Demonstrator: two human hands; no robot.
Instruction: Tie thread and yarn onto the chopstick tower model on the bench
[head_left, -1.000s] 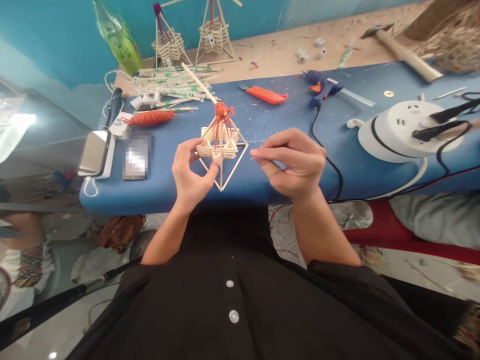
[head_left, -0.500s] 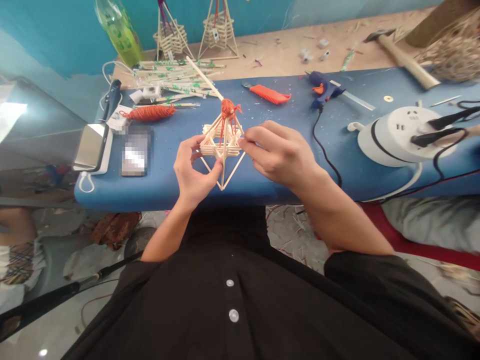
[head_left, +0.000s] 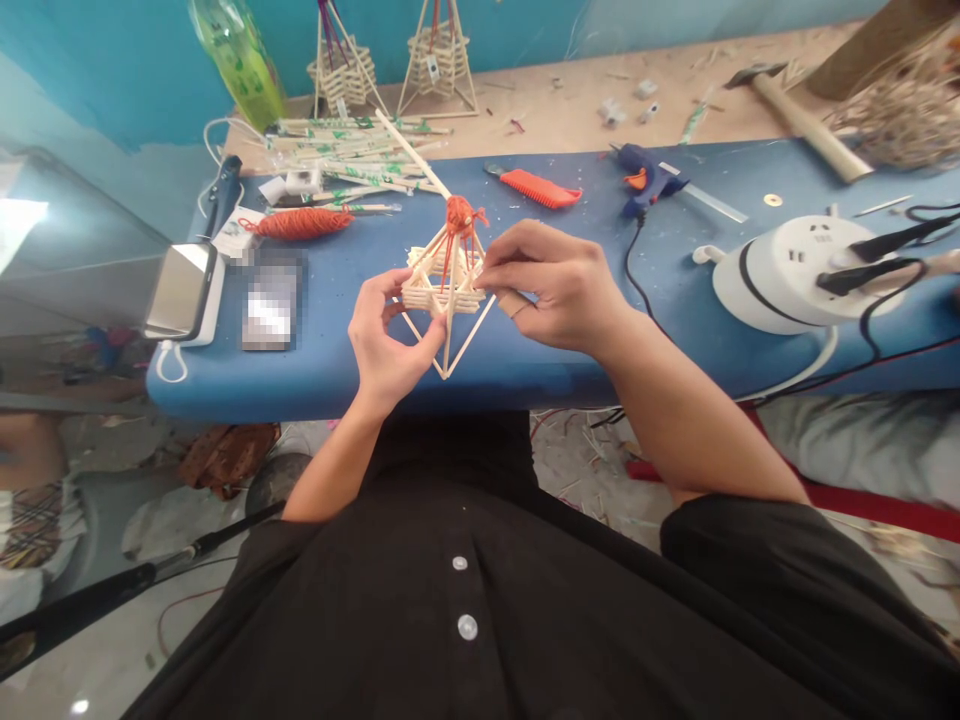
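Note:
A small pyramid of thin wooden sticks [head_left: 444, 285], bound at its tip with orange thread, stands on the blue table [head_left: 525, 365] in front of me. My left hand [head_left: 384, 345] pinches its near left corner between thumb and fingers. My right hand [head_left: 551, 285] is closed in a pinch against the right side of the stacked sticks; what its fingertips hold is too small to make out.
Behind lie a bundle of sticks [head_left: 352, 160], an orange thread skein [head_left: 300, 222], an orange-handled cutter [head_left: 536, 187], a blue glue gun [head_left: 645, 172] with its black cable, a white round power strip [head_left: 795, 270], a phone [head_left: 184, 292], a hammer [head_left: 799, 112] and two finished stick pyramids [head_left: 439, 60].
My right hand has moved left from open table space to the right side of the stick pyramid. The left hand has stayed on the pyramid's near corner.

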